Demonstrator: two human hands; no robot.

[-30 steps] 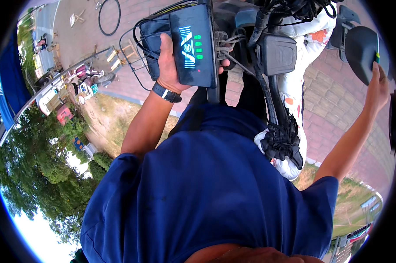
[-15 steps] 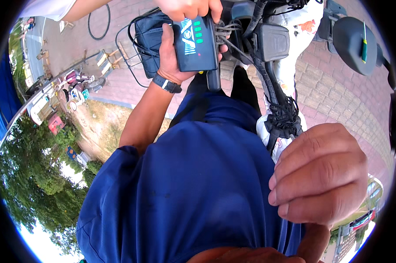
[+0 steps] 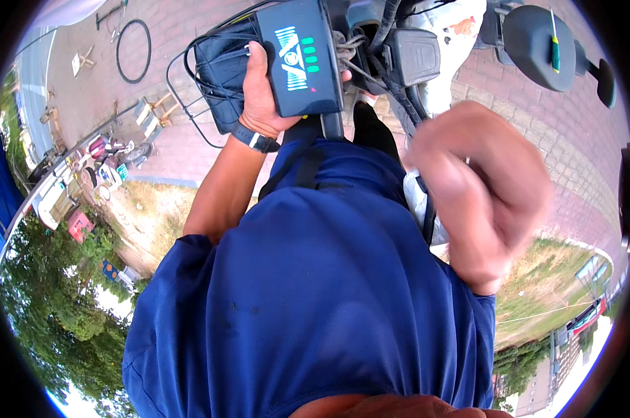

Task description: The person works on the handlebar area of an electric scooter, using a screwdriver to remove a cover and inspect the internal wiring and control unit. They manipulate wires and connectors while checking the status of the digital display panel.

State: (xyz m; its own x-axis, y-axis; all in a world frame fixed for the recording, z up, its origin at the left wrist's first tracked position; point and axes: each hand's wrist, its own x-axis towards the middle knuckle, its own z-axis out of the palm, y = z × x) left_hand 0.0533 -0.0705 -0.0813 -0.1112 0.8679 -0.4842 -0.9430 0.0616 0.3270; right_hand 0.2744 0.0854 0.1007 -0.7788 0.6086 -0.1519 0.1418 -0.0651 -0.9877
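Note:
My left hand (image 3: 262, 94), with a watch on its wrist, grips a flat black box (image 3: 308, 90) that has green lights and white markings on its face. The thumb lies along the box's left edge; most fingers are hidden under it. Grey cables (image 3: 348, 47) run beside the box's right side. My right hand (image 3: 485, 177) is raised in front of my chest at the right, blurred, with its fingers curled in. Whatever those fingers hold, if anything, is hidden. A screwdriver (image 3: 555, 52) with a green handle lies on a dark oval vehicle part (image 3: 531, 45).
Behind the box is a wire basket (image 3: 189, 104) with a black bag (image 3: 221, 76) in it. A grey foot-pedal-like block (image 3: 416, 56) and a white patterned cover (image 3: 461, 35) belong to the vehicle ahead. A black tyre (image 3: 134, 52) lies on the paving at the far left.
Another person's hand, earlier on the top of the box, has left it; only a pale sleeve shows at upper left. My right hand has risen and turned. The view has shifted slightly.

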